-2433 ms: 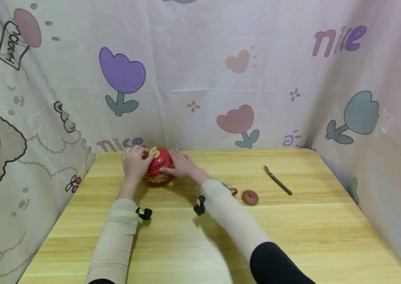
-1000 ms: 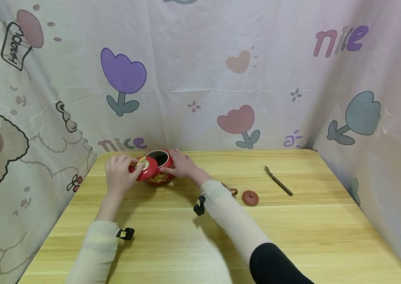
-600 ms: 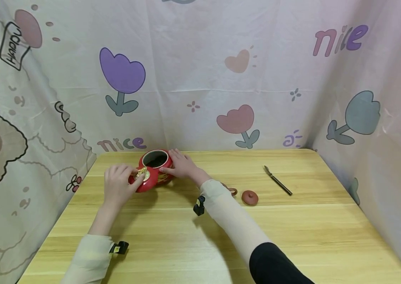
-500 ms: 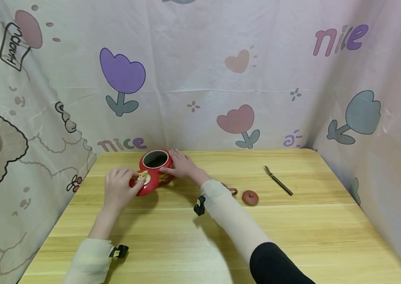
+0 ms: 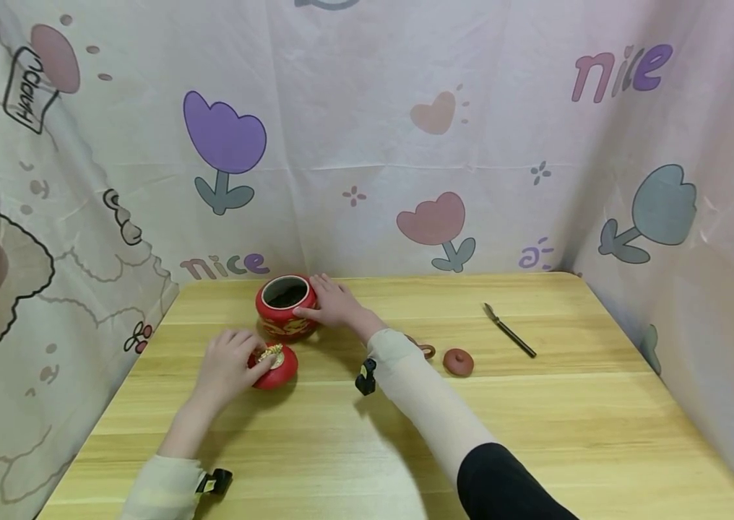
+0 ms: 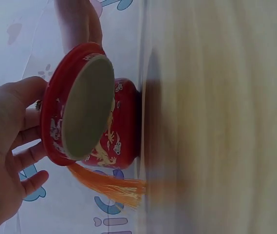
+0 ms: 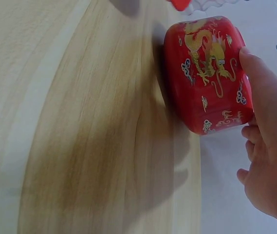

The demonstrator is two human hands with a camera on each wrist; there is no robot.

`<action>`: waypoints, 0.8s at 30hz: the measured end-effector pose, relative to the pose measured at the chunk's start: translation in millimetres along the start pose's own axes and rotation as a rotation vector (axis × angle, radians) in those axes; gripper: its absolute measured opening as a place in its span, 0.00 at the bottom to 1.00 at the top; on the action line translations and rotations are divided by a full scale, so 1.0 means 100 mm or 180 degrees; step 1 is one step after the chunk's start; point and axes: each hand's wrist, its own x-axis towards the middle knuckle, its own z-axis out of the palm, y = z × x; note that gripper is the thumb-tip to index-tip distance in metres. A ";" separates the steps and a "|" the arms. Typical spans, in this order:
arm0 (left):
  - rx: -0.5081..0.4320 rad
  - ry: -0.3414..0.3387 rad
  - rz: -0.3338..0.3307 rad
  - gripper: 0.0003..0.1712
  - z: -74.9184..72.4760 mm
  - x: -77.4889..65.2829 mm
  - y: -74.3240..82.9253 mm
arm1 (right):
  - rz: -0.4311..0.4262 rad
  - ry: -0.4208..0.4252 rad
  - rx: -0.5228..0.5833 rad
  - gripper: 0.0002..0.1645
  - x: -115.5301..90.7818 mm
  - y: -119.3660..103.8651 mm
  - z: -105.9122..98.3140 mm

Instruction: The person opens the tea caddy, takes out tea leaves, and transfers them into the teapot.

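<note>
My left hand [image 5: 230, 367] pinches the gold knob of a red lid [image 5: 284, 373], held over the table in front of the jar. The left wrist view shows the lid's pale hollow underside [image 6: 90, 105] and an orange tassel [image 6: 110, 186] hanging from it. The red jar [image 5: 276, 315], with gold dragon decoration, stands upright at the back left with its mouth uncovered and dark inside. My right hand [image 5: 339, 305] grips the jar's right side, thumb at the front near the rim and fingers behind, as the right wrist view shows too.
Right of the jar lies a small round brown lid [image 5: 458, 362]. Beside it, a brown loop-shaped handle [image 5: 428, 351] shows, the rest of that object hidden by my right forearm. A dark slim pen-like tool [image 5: 510, 331] lies farther right. A patterned curtain [image 5: 354, 130] hangs behind the table.
The left hand has lifted the lid off the jar, carried it left, then forward toward me and lower. The jar's mouth has come into view. The right hand has stayed on the jar.
</note>
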 end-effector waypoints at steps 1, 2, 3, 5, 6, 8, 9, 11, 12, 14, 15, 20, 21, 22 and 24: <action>0.0009 -0.0061 -0.0012 0.13 0.00 -0.01 0.01 | 0.0002 0.0001 -0.0003 0.56 0.00 0.00 0.00; 0.0019 -0.0120 -0.0021 0.14 0.00 -0.01 0.02 | 0.0002 0.0004 -0.0005 0.56 0.00 0.00 0.01; 0.0032 -0.0178 -0.0028 0.14 0.01 -0.02 0.02 | 0.0005 0.0006 -0.0010 0.56 0.00 0.00 0.01; 0.0049 -0.0274 -0.0037 0.14 0.01 -0.03 0.03 | 0.0014 -0.0003 -0.0018 0.56 0.01 0.00 0.01; 0.0059 -0.0309 -0.0033 0.14 0.02 -0.04 0.04 | 0.0010 -0.0002 -0.0026 0.56 0.01 0.00 0.02; 0.0065 -0.0369 -0.0020 0.14 0.03 -0.04 0.04 | 0.0014 -0.0002 -0.0035 0.56 0.01 0.01 0.02; 0.0062 -0.0398 -0.0017 0.14 0.03 -0.04 0.04 | 0.0014 0.0001 -0.0035 0.56 0.01 0.01 0.02; 0.0063 -0.0448 -0.0007 0.14 0.03 -0.05 0.04 | 0.0017 0.0006 -0.0027 0.56 0.01 0.01 0.02; 0.0062 -0.0474 -0.0006 0.14 0.03 -0.05 0.04 | 0.0015 0.0011 -0.0016 0.56 0.02 0.01 0.02; 0.0053 -0.0525 -0.0014 0.14 0.03 -0.06 0.05 | 0.0019 0.0013 -0.0012 0.56 0.02 0.01 0.03; 0.0054 -0.0545 -0.0018 0.14 0.03 -0.06 0.05 | 0.0014 0.0016 -0.0008 0.56 0.02 0.01 0.03; 0.0044 -0.0605 -0.0051 0.13 0.02 -0.07 0.06 | 0.0017 0.0008 0.0001 0.56 0.02 0.02 0.04; 0.0049 -0.0621 -0.0056 0.13 0.02 -0.07 0.06 | 0.0019 0.0007 0.0012 0.56 0.02 0.02 0.03; 0.0054 -0.0636 -0.0063 0.13 0.01 -0.07 0.06 | 0.0023 0.0004 0.0023 0.56 0.02 0.01 0.03; 0.0057 -0.0675 -0.0078 0.13 0.00 -0.06 0.06 | 0.0030 -0.0001 0.0043 0.56 0.02 0.01 0.02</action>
